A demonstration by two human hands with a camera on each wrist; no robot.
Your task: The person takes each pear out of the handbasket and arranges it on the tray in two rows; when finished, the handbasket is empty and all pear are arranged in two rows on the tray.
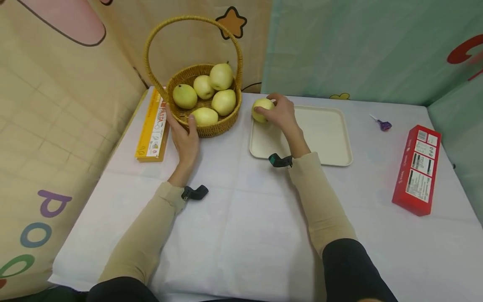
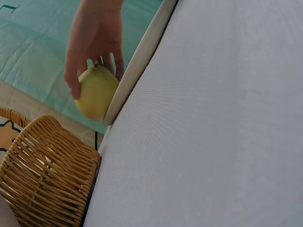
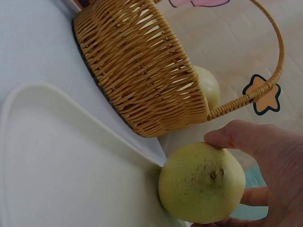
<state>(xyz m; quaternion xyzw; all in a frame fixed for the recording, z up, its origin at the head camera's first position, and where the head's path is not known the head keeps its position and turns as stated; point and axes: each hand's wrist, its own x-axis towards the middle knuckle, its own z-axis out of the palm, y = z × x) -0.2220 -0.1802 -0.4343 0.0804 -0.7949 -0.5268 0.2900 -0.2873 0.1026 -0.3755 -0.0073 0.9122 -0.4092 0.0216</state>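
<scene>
"What does the right hand (image 2: 97,33) hold?"
"A round yellow fruit (image 2: 97,94). Its stem points at the palm. It is by the pale tray's edge (image 2: 142,59)."
"And the basket (image 2: 52,172)?"
"Near it, on the white cloth (image 2: 199,118)."

Head view: at between nine and ten o'clock, the yellow box (image 1: 148,135) bears the word "PASTA"; its remaining print is illegible. At eight o'clock, the left curtain (image 1: 75,126) carries a blue "o". Just past three o'clock, the red box (image 1: 405,182) carries white labels (image 1: 418,185), their text too small to read.
</scene>
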